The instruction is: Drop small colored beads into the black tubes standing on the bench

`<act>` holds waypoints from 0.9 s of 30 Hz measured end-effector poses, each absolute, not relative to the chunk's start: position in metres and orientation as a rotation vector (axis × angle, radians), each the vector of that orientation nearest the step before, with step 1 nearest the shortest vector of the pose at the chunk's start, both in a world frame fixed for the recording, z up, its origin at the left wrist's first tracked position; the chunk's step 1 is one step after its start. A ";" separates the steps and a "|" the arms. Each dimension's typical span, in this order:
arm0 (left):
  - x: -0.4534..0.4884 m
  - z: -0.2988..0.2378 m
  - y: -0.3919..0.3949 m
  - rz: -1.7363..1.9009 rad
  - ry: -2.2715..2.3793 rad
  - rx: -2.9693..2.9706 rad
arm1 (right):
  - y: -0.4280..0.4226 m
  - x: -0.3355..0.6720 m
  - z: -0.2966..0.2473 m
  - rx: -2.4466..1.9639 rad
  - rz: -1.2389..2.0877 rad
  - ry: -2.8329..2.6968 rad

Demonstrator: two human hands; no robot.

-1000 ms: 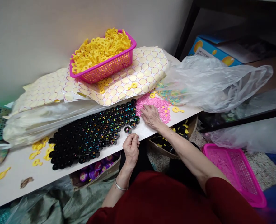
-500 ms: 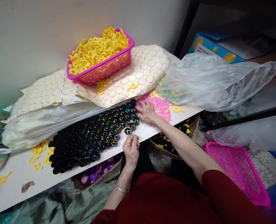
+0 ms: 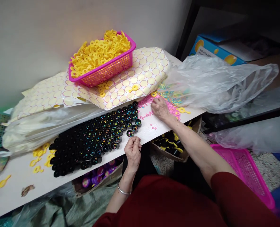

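Observation:
My right hand (image 3: pixel 160 108) rests in a spread of small pink beads (image 3: pixel 171 108) on the white tabletop, fingers curled downward. Its fingertips are hidden, so I cannot tell whether any beads are in them. Closed, with the fingers pressed together, my left hand (image 3: pixel 133 149) is at the table's front edge; anything inside it is hidden. Just beyond that hand stands a small round black cup (image 3: pixel 130 133) with coloured bits inside. Packed rows of similar black cups (image 3: pixel 109 134) extend leftward; many contain coloured bits, while those at the far left look dark inside.
A pink basket (image 3: pixel 106 72) heaped with yellow ring-ended plastic pieces (image 3: pixel 102 53) sits on sheets of round stickers (image 3: pixel 144 67). At right lies a clear plastic bag (image 3: pixel 215 85) beside multicoloured beads (image 3: pixel 170 94). Boxes of purple items (image 3: pixel 97 176) and black-and-yellow items (image 3: pixel 168 143) are below the table.
My right hand has moved right, away from the black cups, and its fingers have curled. Pink beads on the left are now thinner, with white tabletop showing. My left hand stays put.

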State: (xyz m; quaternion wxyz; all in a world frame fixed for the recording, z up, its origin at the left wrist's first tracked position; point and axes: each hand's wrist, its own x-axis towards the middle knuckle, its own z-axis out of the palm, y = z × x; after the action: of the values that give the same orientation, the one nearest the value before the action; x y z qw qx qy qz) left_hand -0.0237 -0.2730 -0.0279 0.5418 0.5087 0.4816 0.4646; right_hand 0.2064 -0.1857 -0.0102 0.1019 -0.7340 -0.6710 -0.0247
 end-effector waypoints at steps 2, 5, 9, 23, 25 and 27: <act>-0.023 -0.028 -0.273 1.106 1.148 1.214 | -0.190 0.208 -0.005 -2.182 -0.138 -1.969; -0.022 -0.027 -0.272 1.108 1.154 1.234 | -0.196 0.187 0.000 -2.054 -0.079 -2.083; -0.022 -0.027 -0.271 1.112 1.141 1.229 | -0.203 0.147 -0.002 -1.919 0.120 -2.086; -0.022 -0.028 -0.271 1.127 1.111 1.271 | -0.219 0.189 0.000 -1.941 -0.207 -2.169; -0.022 -0.028 -0.271 1.126 1.113 1.278 | -0.240 0.168 -0.004 -1.758 -0.232 -2.272; -0.022 -0.027 -0.271 1.128 1.116 1.283 | -0.256 0.152 -0.011 -1.639 -0.223 -2.329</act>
State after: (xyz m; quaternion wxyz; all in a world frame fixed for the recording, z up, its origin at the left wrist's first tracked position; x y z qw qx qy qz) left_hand -0.0222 -0.2707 -0.0273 0.5231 0.5360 0.4661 0.4710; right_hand 0.1518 -0.2558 -0.0106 0.1421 -0.5681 -0.8069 -0.0773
